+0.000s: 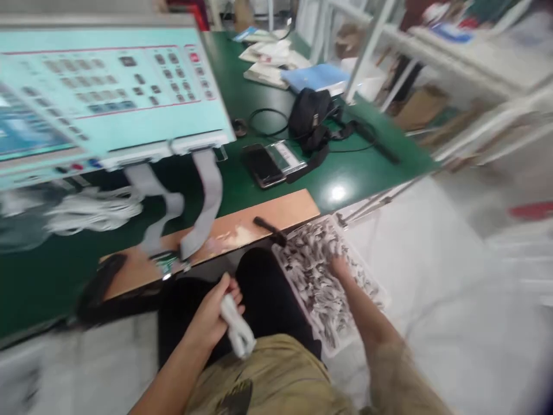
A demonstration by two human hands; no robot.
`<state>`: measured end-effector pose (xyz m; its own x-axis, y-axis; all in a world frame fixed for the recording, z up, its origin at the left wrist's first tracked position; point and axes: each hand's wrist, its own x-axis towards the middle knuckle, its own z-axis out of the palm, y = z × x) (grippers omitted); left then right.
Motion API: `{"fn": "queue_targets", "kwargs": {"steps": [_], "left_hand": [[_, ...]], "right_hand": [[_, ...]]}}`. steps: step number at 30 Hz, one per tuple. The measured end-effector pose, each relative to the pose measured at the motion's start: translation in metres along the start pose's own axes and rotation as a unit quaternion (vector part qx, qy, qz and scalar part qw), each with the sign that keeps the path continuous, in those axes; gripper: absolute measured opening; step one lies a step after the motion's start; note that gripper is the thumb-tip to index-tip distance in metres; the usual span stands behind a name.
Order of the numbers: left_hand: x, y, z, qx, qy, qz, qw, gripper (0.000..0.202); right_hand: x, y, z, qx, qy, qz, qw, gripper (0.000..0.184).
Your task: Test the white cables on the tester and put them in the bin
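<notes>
My left hand (218,308) is closed around a folded bundle of white cable (239,331), held above my lap. My right hand (339,266) reaches into a shallow pale bin (306,314) beside my right leg. Many small white and dark pieces (326,302) fill that bin; blur hides their kind. My right fingers are smeared among them, so their grip does not show. Ahead of my left hand, a small circuit board (168,265) hangs on two grey ribbon cables (207,202) at the desk's front edge.
A light-blue panel (151,127) with rows of dark sockets stands at the left of the green table (233,196). Coiled white cables (93,210) lie below it. A phone (263,166), black pouch (311,112), blue folder (317,76) and dark-handled tool (270,230) lie rightward.
</notes>
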<state>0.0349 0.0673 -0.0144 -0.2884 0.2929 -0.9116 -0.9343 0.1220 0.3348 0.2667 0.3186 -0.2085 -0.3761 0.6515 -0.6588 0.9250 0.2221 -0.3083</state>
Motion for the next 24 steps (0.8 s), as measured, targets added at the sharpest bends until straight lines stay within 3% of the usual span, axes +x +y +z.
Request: {"fn": "queue_targets", "kwargs": {"steps": [3,5,6,8,11,12,13,15,17,19,21,24], "left_hand": [[0.005,-0.003,0.004,-0.003,-0.024,0.017,1.0,0.048],[0.008,-0.008,0.008,0.016,-0.032,0.04,0.999,0.047],[0.009,-0.01,0.011,0.03,-0.04,0.053,0.997,0.046],[0.009,-0.015,0.015,0.062,-0.063,0.079,0.993,0.046],[0.005,-0.017,0.009,0.198,-0.065,0.167,0.964,0.04],[0.002,-0.016,0.004,0.277,-0.05,0.24,0.929,0.036],[-0.002,-0.015,-0.004,0.364,-0.027,0.326,0.872,0.033],[-0.011,-0.013,-0.02,0.509,-0.005,0.48,0.715,0.028],[-0.022,-0.014,-0.034,0.592,-0.053,0.542,0.594,0.021],[-0.03,-0.016,-0.043,0.647,-0.126,0.538,0.525,0.018],[-0.035,-0.019,-0.046,0.689,-0.167,0.517,0.48,0.024],[-0.038,-0.021,-0.046,0.734,-0.178,0.478,0.449,0.027]], "right_hand": [[-0.028,-0.047,0.007,0.088,-0.012,-0.108,0.99,0.019],[-0.065,-0.086,0.012,0.164,-0.095,-0.215,0.958,0.027],[-0.087,-0.105,0.015,0.211,-0.159,-0.279,0.923,0.035],[-0.128,-0.137,0.023,0.374,-0.286,-0.37,0.801,0.04],[-0.164,-0.166,0.038,0.495,-0.392,-0.33,0.701,0.046],[-0.168,-0.17,0.041,0.527,-0.409,-0.304,0.68,0.048],[-0.169,-0.173,0.044,0.558,-0.411,-0.279,0.664,0.049],[-0.168,-0.175,0.047,0.607,-0.382,-0.239,0.654,0.047],[-0.165,-0.177,0.048,0.633,-0.356,-0.208,0.655,0.044],[-0.164,-0.181,0.051,0.637,-0.35,-0.188,0.66,0.042],[-0.165,-0.185,0.056,0.622,-0.355,-0.184,0.674,0.041],[-0.166,-0.191,0.069,0.594,-0.361,-0.178,0.696,0.037]]}}
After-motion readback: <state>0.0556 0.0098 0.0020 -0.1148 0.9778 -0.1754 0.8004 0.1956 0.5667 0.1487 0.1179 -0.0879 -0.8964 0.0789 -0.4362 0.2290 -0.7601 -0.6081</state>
